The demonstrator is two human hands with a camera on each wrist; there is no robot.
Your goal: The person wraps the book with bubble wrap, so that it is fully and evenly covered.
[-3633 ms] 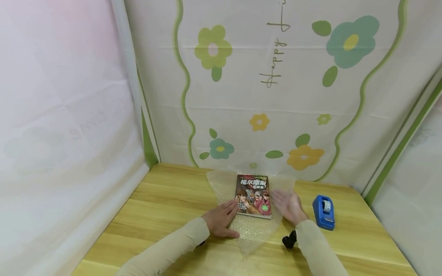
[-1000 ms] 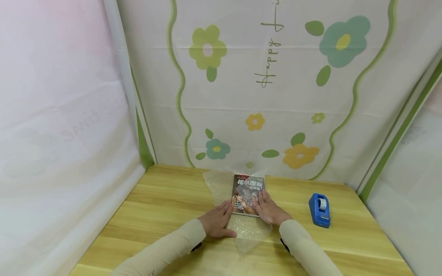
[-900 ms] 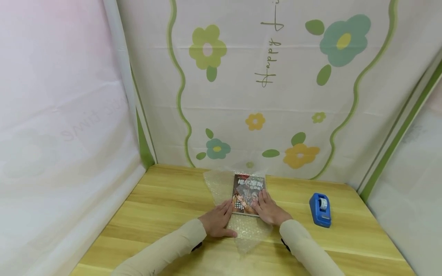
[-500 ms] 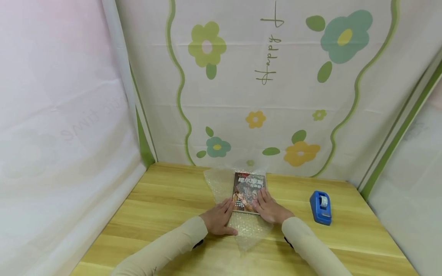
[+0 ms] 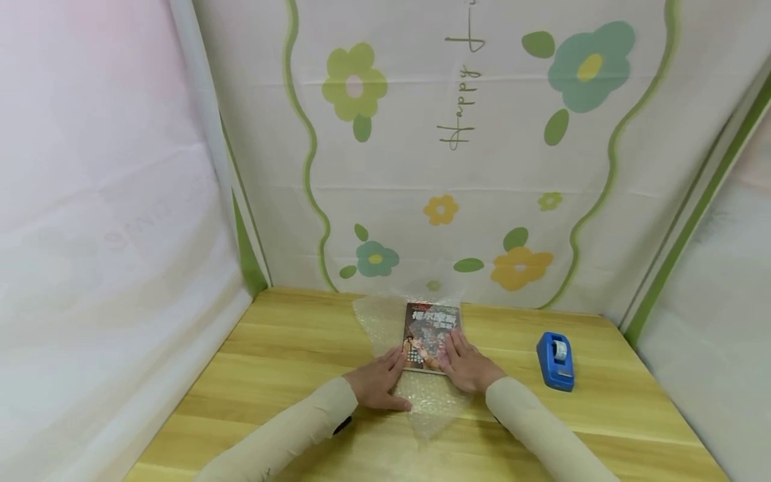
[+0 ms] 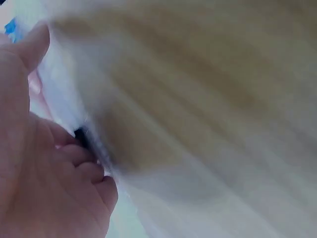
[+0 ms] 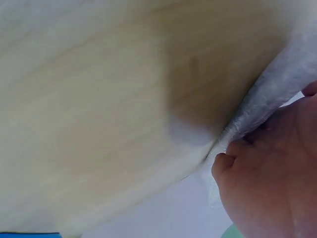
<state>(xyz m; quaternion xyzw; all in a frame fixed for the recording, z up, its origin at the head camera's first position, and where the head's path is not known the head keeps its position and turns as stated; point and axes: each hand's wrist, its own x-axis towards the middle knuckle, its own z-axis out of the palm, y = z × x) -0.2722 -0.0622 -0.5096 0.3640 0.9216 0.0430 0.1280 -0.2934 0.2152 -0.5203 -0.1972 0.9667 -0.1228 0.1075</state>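
A book (image 5: 426,328) with an illustrated cover lies on a sheet of bubble wrap (image 5: 430,408), whose right part is folded over the cover. My left hand (image 5: 376,383) lies along the book's left edge, fingers extended and thumb spread on the wrap. On the lower right of the cover, my right hand (image 5: 472,371) presses the folded layer with straight fingers. The left wrist view shows the palm side of the left hand (image 6: 54,183) beside the book's edge. In the right wrist view, the right hand (image 7: 272,173) lies against the rolled-over wrap (image 7: 277,89).
A blue tape dispenser (image 5: 555,361) with a roll of tape stands on the wooden table (image 5: 289,348), right of the hands. Behind the table's far edge hangs a flower-printed cloth (image 5: 391,161). More cloth hangs at both sides.
Since the oldest frame, my right hand has moved left from beside the book onto its cover, and the wrap's right flap now lies over it. In the last second both hands stay nearly still.
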